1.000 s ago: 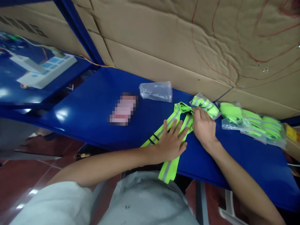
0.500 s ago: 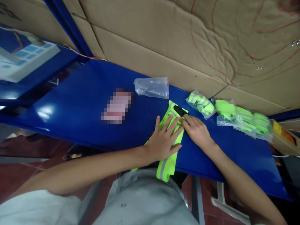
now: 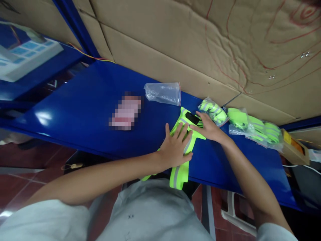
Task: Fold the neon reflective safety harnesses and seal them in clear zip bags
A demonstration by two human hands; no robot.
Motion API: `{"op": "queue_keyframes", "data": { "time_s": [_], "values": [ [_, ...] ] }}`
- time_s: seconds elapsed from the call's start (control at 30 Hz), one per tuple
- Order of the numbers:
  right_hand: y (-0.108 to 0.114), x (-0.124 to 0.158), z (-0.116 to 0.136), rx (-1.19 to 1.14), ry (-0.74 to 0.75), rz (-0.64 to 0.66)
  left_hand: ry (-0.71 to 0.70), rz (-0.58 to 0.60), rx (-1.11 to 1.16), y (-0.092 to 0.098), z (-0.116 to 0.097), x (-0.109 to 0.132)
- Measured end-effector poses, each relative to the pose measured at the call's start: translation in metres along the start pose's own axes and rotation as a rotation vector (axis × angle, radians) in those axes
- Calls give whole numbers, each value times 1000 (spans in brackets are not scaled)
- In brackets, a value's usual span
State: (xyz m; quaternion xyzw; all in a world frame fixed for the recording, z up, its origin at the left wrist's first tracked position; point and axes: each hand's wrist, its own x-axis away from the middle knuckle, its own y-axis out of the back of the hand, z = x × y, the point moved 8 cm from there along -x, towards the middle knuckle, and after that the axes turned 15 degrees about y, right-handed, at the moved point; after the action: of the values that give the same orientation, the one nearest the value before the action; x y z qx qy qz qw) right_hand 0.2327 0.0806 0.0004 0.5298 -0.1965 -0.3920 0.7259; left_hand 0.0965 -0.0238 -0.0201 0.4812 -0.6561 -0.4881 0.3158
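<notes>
Right hand [image 3: 209, 128] nearer buckle [image 3: 192, 117]; shirt marks [image 3: 130, 216] illegible

Red-marked cardboard [image 3: 160, 43] behind a blue table [image 3: 82, 107]

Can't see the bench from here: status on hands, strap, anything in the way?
Left hand spread flat on the neon strap. Right hand on its far part beside the black buckle, grip unclear. Bagged bundle just beyond, seemingly not blocking.

You work in what is probably a workshop or packing room, though the edges blur; your blue bench [image 3: 100, 100] backs onto cardboard sheeting [image 3: 163, 43]; reflective strapping [image 3: 179, 175] and a clear bag [image 3: 164, 93] lie on top; red floor tiles [image 3: 20, 190] show below.
</notes>
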Motion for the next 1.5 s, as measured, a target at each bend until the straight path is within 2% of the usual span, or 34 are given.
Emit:
{"op": "queue_keyframes", "data": {
  "time_s": [0.1, 0.17, 0.3, 0.43, 0.5, 0.67, 0.87, 1.07, 1.3, 1.4, 1.5],
  "values": [
    [-13, -11, -19, 16, -78, 117, 10, -2, -4, -1, -1, -2],
    [-13, -14, -22, 18, -97, 157, 16, -3, -4, -1, -1, -3],
    [-3, -15, -9, -66, -48, 171, 35, -11, 6, -1, 0, -2],
    [7, -12, -1, -251, -106, 133, 40, -12, 21, -1, 2, -2],
    [10, -12, 1, -255, -109, 133, 43, -9, 26, -1, 2, -2],
    [11, -19, 0, -117, -60, 134, 40, -17, 30, 2, 1, -1],
    [11, -22, 2, -99, 31, 64, 51, -13, -6, 2, 0, 0],
    [12, -20, 19, -27, 173, 32, 44, -19, 0, 2, 0, 2],
    [18, -8, 46, 150, 278, -124, 20, 25, 46, -1, -6, 12],
    [11, 0, 61, 318, 286, -127, 1, 26, 68, -1, -9, 17],
    [-3, 10, 79, 496, 391, -110, -28, 24, 82, -2, -10, 27]
  ]
}}
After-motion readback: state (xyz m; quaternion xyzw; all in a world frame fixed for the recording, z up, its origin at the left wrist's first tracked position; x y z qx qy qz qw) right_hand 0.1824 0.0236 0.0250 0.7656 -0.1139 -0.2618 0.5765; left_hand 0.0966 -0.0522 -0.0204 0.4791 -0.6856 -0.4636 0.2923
